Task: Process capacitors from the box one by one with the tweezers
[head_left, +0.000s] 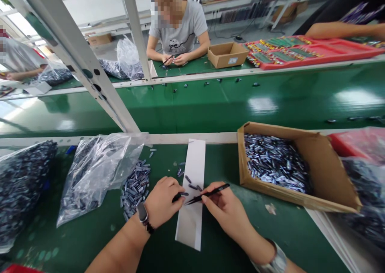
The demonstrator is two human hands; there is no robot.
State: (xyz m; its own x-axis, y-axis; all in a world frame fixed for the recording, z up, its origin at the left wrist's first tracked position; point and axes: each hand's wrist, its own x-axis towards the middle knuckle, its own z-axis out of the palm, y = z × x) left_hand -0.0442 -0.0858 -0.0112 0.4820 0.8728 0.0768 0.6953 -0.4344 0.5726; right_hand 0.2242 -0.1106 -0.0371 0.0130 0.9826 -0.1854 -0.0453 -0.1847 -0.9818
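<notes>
Head view: small dark tube (179,196) pinched over a long white paper strip (190,221).
Left hand (162,203) holds it tight; right hand (225,213) grips thin black tweezers (210,193), tips just beside it. Black wristwatch (142,213) writing is too small to read.

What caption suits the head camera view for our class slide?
Left hand holds a small dark part, right hand black tweezers, over a white paper strip.
</notes>
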